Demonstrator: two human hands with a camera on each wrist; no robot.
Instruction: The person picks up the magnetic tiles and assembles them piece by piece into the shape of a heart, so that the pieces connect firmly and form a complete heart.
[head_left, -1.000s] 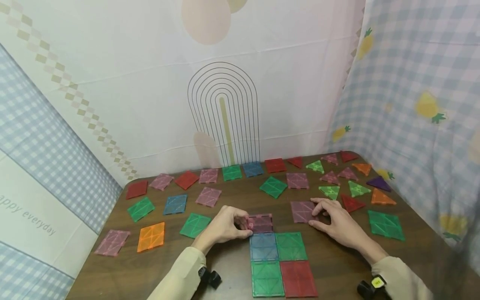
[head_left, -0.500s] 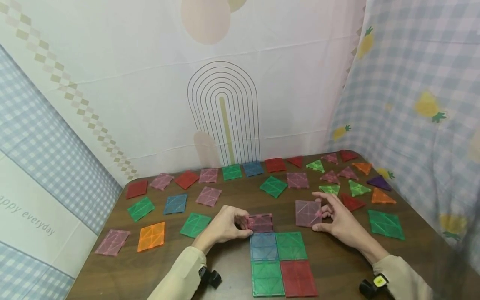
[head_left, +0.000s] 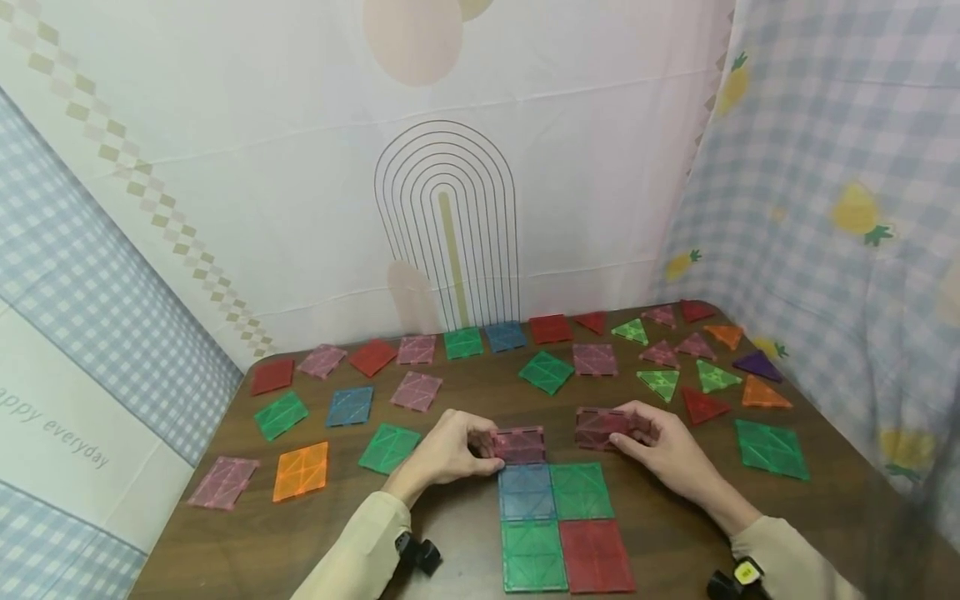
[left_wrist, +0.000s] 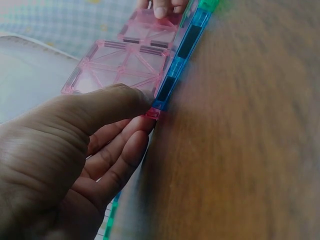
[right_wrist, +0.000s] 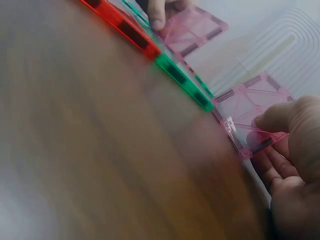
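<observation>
Tabletop (right_wrist: 100, 150) in right wrist view blurred (wood grain smeared)

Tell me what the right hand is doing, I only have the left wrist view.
Observer: The right hand pinches a second pink tile, raised on edge just beyond the base's far green square.
Operator: How big is that base?
Observer: Four flat squares: a blue square beside that green one, then a near green square and a red square.
Operator: Any orange square loose?
Observer: One orange square, flat, left of the left hand, which holds the first pink tile.
</observation>
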